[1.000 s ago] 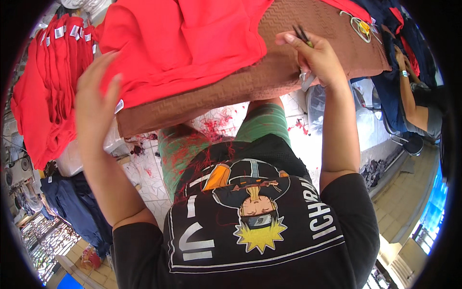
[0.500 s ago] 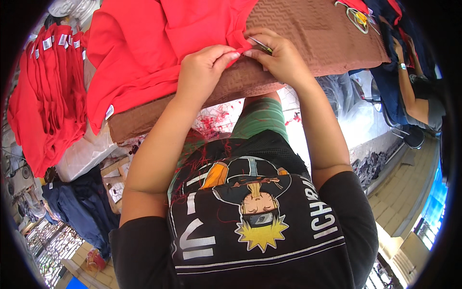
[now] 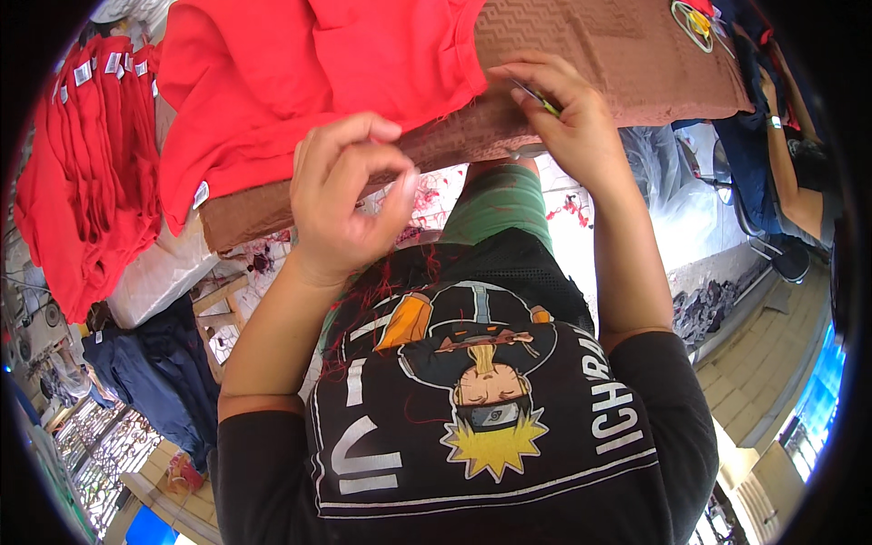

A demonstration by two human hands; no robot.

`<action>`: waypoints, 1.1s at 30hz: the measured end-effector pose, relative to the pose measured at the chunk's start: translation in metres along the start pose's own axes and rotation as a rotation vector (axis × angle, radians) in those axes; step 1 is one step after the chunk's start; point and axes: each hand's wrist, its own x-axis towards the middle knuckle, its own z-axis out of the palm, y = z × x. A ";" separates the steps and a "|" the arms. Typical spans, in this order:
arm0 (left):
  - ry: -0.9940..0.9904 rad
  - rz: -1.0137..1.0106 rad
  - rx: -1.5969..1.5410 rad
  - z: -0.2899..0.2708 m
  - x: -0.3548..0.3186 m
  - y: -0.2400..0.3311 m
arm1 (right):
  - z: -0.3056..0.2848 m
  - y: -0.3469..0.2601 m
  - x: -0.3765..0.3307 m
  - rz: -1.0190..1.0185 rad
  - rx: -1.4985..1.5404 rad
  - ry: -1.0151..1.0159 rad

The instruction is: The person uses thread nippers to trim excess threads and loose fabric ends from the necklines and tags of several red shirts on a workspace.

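My left hand [image 3: 341, 204] is lifted off the cloth, fingers curved and apart, with nothing visible in it; the fingertips are slightly blurred. It hovers in front of the near edge of a red garment [image 3: 263, 86]. That garment is spread over a padded table with a brown patterned cover [image 3: 599, 59]. In my right hand [image 3: 577, 118] is a small pair of thread snips [image 3: 543, 98], with a metal tip and a yellow-green part between thumb and fingers. This hand is just right of the garment's ribbed edge, apart from it.
A stack of red garments [image 3: 86, 191] with white tags hangs at the left, above dark blue clothing [image 3: 159, 381]. Yellow and white cord [image 3: 693, 25] lies at the table's far right. Another person's arm [image 3: 786, 173] works beside dark cloth. Red threads [image 3: 386, 277] cling to my lap.
Both hands have let go of the red garment's edge. My left hand has drawn back toward me and opened; my right has shifted right with the snips. The garment's edge lies loose.
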 end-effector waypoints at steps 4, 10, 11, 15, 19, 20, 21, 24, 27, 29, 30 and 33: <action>-0.011 -0.074 0.105 0.025 0.003 -0.006 | -0.006 -0.015 -0.015 0.252 -0.040 0.052; -0.061 -0.131 0.301 0.035 0.012 0.003 | 0.009 -0.024 -0.033 0.160 0.111 0.080; -0.054 -0.098 0.296 0.036 0.011 0.001 | 0.012 -0.027 -0.035 0.167 0.162 0.081; -0.057 -0.055 0.260 0.034 0.004 -0.005 | 0.015 -0.034 -0.039 0.079 0.097 0.036; -0.095 -0.107 0.195 0.032 -0.001 -0.001 | 0.024 -0.025 -0.043 -0.023 0.145 0.102; -0.093 -0.115 0.178 0.032 -0.002 0.000 | 0.025 -0.025 -0.043 -0.019 0.141 0.093; -0.091 -0.122 0.161 0.032 -0.002 0.001 | 0.025 -0.026 -0.043 -0.015 0.137 0.084; -0.098 -0.135 0.140 0.031 -0.003 0.003 | 0.022 -0.030 -0.042 -0.017 0.114 0.043; -0.101 -0.140 0.118 0.032 -0.002 0.003 | 0.023 -0.028 -0.042 -0.070 0.084 0.044; -0.102 -0.222 0.044 0.032 -0.002 0.003 | 0.023 -0.028 -0.041 -0.073 0.083 0.041; -0.104 -0.302 -0.023 0.033 -0.002 0.001 | 0.022 -0.031 -0.040 -0.050 0.090 0.031; -0.081 -0.553 -0.302 0.034 0.000 -0.003 | 0.016 -0.036 -0.036 -0.016 0.086 0.013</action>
